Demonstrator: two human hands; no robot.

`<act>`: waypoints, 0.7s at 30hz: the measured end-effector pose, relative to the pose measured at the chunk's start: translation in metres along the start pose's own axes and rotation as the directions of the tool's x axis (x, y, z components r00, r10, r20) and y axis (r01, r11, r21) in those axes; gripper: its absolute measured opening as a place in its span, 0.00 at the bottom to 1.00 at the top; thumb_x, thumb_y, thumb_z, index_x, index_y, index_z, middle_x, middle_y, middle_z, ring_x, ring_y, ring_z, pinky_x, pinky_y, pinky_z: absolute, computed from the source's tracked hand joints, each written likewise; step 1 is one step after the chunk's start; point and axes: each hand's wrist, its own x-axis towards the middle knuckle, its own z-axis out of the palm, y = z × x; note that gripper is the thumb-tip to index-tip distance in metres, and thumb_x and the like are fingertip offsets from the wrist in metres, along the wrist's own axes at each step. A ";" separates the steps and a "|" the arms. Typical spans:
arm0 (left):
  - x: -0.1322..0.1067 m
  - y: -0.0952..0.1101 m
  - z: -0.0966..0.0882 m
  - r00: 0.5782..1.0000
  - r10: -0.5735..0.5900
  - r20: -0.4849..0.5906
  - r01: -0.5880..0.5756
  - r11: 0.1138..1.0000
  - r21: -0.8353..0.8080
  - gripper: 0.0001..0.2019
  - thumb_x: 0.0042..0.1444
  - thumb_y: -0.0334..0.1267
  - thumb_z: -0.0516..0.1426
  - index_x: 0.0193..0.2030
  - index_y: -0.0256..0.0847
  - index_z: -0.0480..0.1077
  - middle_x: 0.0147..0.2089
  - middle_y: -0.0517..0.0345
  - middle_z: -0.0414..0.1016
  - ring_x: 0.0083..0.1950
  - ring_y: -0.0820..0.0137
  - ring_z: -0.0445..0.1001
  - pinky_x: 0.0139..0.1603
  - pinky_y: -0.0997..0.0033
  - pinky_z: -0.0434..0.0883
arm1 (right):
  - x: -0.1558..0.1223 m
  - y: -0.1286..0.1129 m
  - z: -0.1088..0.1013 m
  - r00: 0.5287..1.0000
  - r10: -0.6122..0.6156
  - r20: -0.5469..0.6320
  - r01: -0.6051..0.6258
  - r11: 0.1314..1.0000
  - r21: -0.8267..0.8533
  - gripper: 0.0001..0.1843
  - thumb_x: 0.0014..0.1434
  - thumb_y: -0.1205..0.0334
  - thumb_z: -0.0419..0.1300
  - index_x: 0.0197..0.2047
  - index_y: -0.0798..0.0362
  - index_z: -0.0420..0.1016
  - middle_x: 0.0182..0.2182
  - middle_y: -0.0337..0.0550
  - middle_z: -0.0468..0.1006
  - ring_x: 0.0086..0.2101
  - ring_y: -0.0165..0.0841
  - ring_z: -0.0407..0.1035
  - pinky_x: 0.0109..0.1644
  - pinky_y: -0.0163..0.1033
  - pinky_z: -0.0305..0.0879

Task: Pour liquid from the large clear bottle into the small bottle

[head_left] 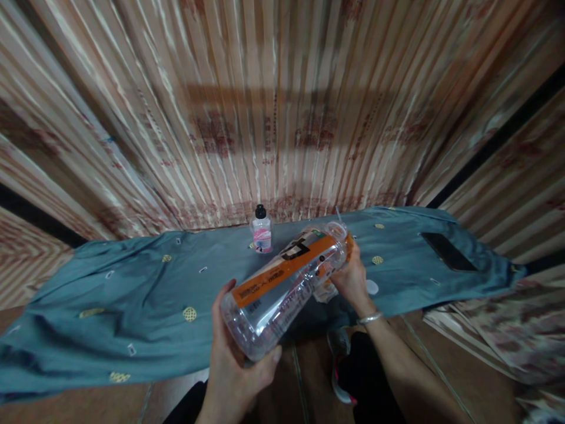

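Well, from where I stand, the left hand (241,365) has its thumb and fingers spread round the base of the bottle (286,282), pressing from both sides. The right hand (353,277) is closed about the neck end; most of its fingers are hidden behind, so I can't tell how each one sits. An amber thing (350,246) shows just by that hand, too covered to name.

The bottle itself is tilted, held up in front of the bench, neck pointing away to the right. I'd call this the holding-and-tilting step; any next move seems to call for a firm base grip while the neck is steered. Whether the mouth is capped I can't make out.

Counting outward: two hands, one bracelet (369,318) on the right wrist, one big bottle, one small bottle (262,232) with a black cap, upright beyond it, one white disc (372,287), one phone (448,252) lying at the right. All three rest on one teal cloth (145,282), with one shoe (339,365) below.
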 end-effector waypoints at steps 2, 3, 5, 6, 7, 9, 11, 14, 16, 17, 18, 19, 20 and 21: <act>0.000 0.001 0.001 1.000 -0.007 0.001 0.007 1.000 -0.005 0.52 0.47 0.54 0.80 0.77 0.43 0.67 0.61 0.42 0.86 0.61 0.44 0.89 0.60 0.49 0.88 | 0.000 -0.001 0.000 1.000 0.005 0.002 -0.005 1.000 0.012 0.60 0.51 0.38 0.77 0.79 0.52 0.62 0.66 0.64 0.85 0.62 0.60 0.84 0.66 0.62 0.83; 0.000 0.001 0.001 1.000 -0.009 0.002 0.009 1.000 -0.004 0.53 0.47 0.54 0.80 0.77 0.43 0.67 0.61 0.42 0.86 0.61 0.44 0.89 0.60 0.49 0.88 | 0.000 -0.002 0.000 1.000 0.008 0.004 -0.008 1.000 0.016 0.60 0.51 0.38 0.77 0.79 0.52 0.62 0.67 0.64 0.84 0.62 0.60 0.84 0.67 0.62 0.83; 0.000 0.002 0.001 1.000 -0.008 0.003 0.008 1.000 0.002 0.53 0.47 0.55 0.80 0.77 0.43 0.67 0.61 0.41 0.86 0.61 0.44 0.89 0.61 0.48 0.88 | 0.000 -0.002 -0.001 1.000 0.011 0.007 -0.011 1.000 0.023 0.60 0.50 0.38 0.78 0.79 0.52 0.63 0.67 0.65 0.84 0.62 0.60 0.84 0.66 0.62 0.83; 0.000 0.002 0.001 1.000 -0.008 0.003 0.008 1.000 0.007 0.53 0.48 0.56 0.80 0.77 0.43 0.67 0.62 0.41 0.85 0.62 0.44 0.89 0.61 0.48 0.88 | 0.000 -0.002 -0.001 1.000 0.009 0.007 -0.009 1.000 0.025 0.61 0.50 0.37 0.78 0.79 0.52 0.63 0.67 0.65 0.84 0.62 0.60 0.84 0.66 0.62 0.83; 0.000 0.002 0.001 1.000 -0.009 0.003 0.009 1.000 0.011 0.53 0.48 0.57 0.80 0.77 0.43 0.67 0.62 0.41 0.85 0.62 0.44 0.89 0.61 0.48 0.88 | 0.000 -0.002 -0.001 1.000 0.007 0.006 -0.007 1.000 0.024 0.61 0.50 0.37 0.78 0.79 0.52 0.63 0.67 0.64 0.84 0.62 0.60 0.84 0.66 0.62 0.83; -0.001 0.002 0.000 1.000 -0.016 0.005 0.016 1.000 0.020 0.54 0.48 0.60 0.80 0.77 0.44 0.67 0.64 0.41 0.83 0.64 0.43 0.88 0.61 0.49 0.88 | 0.000 -0.001 -0.001 1.000 0.007 0.000 -0.007 1.000 0.016 0.60 0.51 0.37 0.77 0.79 0.52 0.63 0.66 0.64 0.85 0.62 0.60 0.84 0.65 0.62 0.84; -0.001 0.001 0.000 1.000 -0.016 0.004 0.016 1.000 0.017 0.54 0.47 0.61 0.80 0.77 0.45 0.67 0.66 0.41 0.82 0.66 0.42 0.87 0.62 0.49 0.87 | 0.000 0.000 -0.001 1.000 0.016 -0.001 -0.016 1.000 0.010 0.60 0.51 0.38 0.77 0.79 0.52 0.63 0.65 0.64 0.86 0.61 0.61 0.84 0.64 0.63 0.84; -0.001 0.000 0.000 1.000 -0.005 -0.001 0.005 1.000 0.010 0.54 0.47 0.59 0.81 0.77 0.45 0.68 0.65 0.41 0.83 0.65 0.43 0.87 0.62 0.49 0.87 | 0.000 0.001 0.000 0.999 0.038 0.004 -0.038 0.999 0.007 0.60 0.51 0.40 0.77 0.79 0.54 0.63 0.65 0.65 0.86 0.61 0.62 0.84 0.65 0.64 0.84; -0.001 0.000 -0.001 1.000 0.000 0.000 0.000 1.000 0.010 0.54 0.47 0.59 0.81 0.77 0.45 0.68 0.65 0.41 0.83 0.63 0.44 0.88 0.63 0.49 0.86 | 0.001 0.000 0.000 0.999 0.038 0.003 -0.038 0.999 0.006 0.60 0.51 0.40 0.77 0.79 0.55 0.62 0.65 0.66 0.86 0.61 0.62 0.84 0.66 0.65 0.84; -0.001 0.000 -0.001 1.000 0.002 0.001 -0.002 1.000 0.014 0.53 0.48 0.59 0.81 0.77 0.45 0.68 0.65 0.42 0.83 0.64 0.44 0.88 0.64 0.49 0.86 | 0.001 0.000 0.000 0.999 0.033 0.001 -0.033 0.999 0.008 0.60 0.51 0.40 0.76 0.80 0.55 0.62 0.65 0.66 0.86 0.61 0.62 0.84 0.66 0.65 0.84; 0.000 0.000 -0.001 1.000 0.004 0.003 -0.004 1.000 0.020 0.53 0.48 0.59 0.80 0.77 0.45 0.68 0.65 0.42 0.83 0.64 0.44 0.88 0.64 0.49 0.86 | 0.001 0.000 0.000 1.000 0.024 -0.001 -0.024 1.000 0.011 0.60 0.51 0.40 0.76 0.79 0.55 0.62 0.65 0.66 0.85 0.61 0.61 0.84 0.65 0.64 0.84; 0.000 0.000 -0.001 1.000 0.005 0.004 -0.005 1.000 0.028 0.53 0.48 0.59 0.80 0.77 0.44 0.67 0.66 0.41 0.82 0.65 0.44 0.87 0.64 0.50 0.86 | 0.001 0.000 0.000 1.000 0.016 -0.001 -0.016 1.000 0.016 0.59 0.52 0.40 0.76 0.79 0.54 0.62 0.66 0.65 0.85 0.61 0.61 0.84 0.65 0.63 0.84; 0.000 0.001 -0.001 1.000 0.005 0.005 -0.005 0.999 0.037 0.53 0.48 0.59 0.80 0.77 0.44 0.67 0.67 0.41 0.81 0.66 0.44 0.87 0.63 0.50 0.87 | 0.001 0.000 0.000 1.000 0.011 -0.001 -0.011 1.000 0.021 0.58 0.52 0.40 0.76 0.79 0.53 0.62 0.65 0.64 0.85 0.61 0.60 0.84 0.65 0.63 0.84; 0.000 0.001 -0.002 1.000 0.005 0.005 -0.005 0.999 0.044 0.53 0.48 0.59 0.80 0.77 0.44 0.67 0.67 0.41 0.81 0.67 0.43 0.86 0.62 0.51 0.87 | 0.001 -0.001 0.000 1.000 0.009 0.001 -0.009 1.000 0.024 0.57 0.53 0.40 0.76 0.79 0.53 0.63 0.65 0.64 0.85 0.61 0.60 0.84 0.64 0.63 0.84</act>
